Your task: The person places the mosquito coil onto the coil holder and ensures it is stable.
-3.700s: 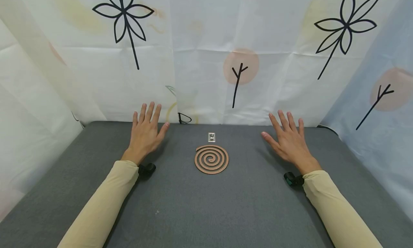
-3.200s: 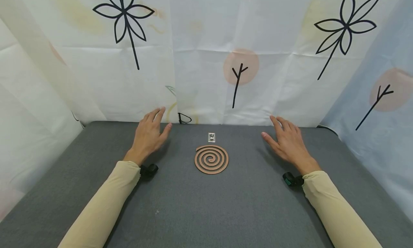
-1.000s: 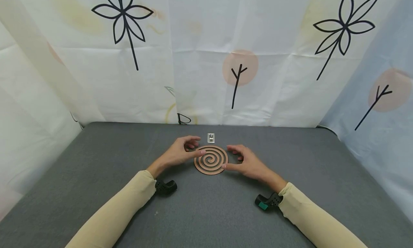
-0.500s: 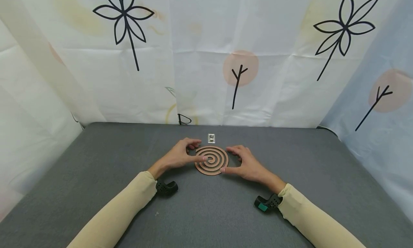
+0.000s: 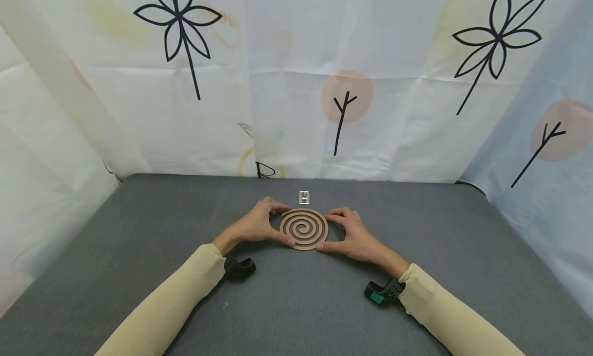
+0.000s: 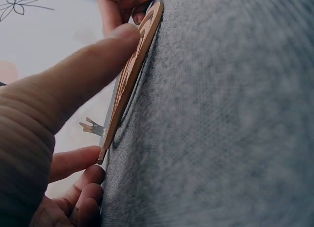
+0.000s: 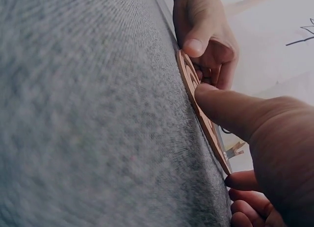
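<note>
A brown mosquito coil (image 5: pixel 303 229), a flat spiral disc, lies on the grey table between the two hands. On its left side my left hand (image 5: pixel 257 223) holds the rim, thumb at the near edge and index finger at the far edge. My right hand (image 5: pixel 355 233) grips the opposite side likewise, thumb low and fingers at the upper right rim. From the left wrist, the coil (image 6: pixel 128 82) appears edge-on, close over the cloth, with the thumb overlapping its face. The right wrist view also has the coil (image 7: pixel 189 84) edge-on, thumb on it. Fingers partly hide its edges.
Just behind the coil lies a small silvery metal stand (image 5: pixel 303 197), its prongs upright in the wrist views. White curtain (image 5: pixel 287 114) with plant drawings hangs at the table's back edge. Grey cloth (image 5: pixel 296 304) covers the table. Both wrists wear black straps.
From raised and spread wide, both hands have come inward to the coil. Over the last half second the left thumb has moved down to the near rim and the fingers have closed on the edges.
</note>
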